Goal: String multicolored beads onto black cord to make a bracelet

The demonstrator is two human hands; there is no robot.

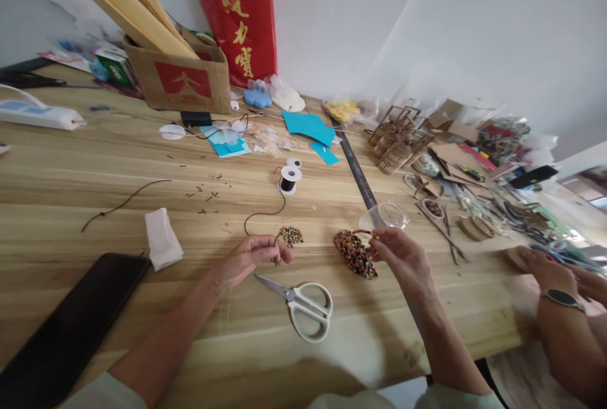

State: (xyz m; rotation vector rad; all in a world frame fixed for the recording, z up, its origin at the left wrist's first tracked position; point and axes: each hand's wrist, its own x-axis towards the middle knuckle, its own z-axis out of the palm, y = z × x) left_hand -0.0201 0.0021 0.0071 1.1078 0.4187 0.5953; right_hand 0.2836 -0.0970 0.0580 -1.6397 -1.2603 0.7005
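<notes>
My left hand (251,256) is closed in a pinch on a thin black cord, with a small cluster of strung coloured beads (290,235) at its fingertips. The cord loops back to a white spool of black thread (289,179). My right hand (403,256) pinches the end of a beaded strand, just right of a pile of loose coloured beads (355,254) on the wooden table (95,169). A clear plastic cup (386,214) lies on its side just beyond my right hand. White-handled scissors (303,305) lie between my forearms.
A black phone (71,327) and a folded white tissue (162,238) lie at the left. Behind are a cardboard box (183,77), a red bag (239,14), blue paper pieces (308,126), a dark ruler (356,172) and wooden craft parts (398,137). Another person's hand with a watch (554,282) is at the right.
</notes>
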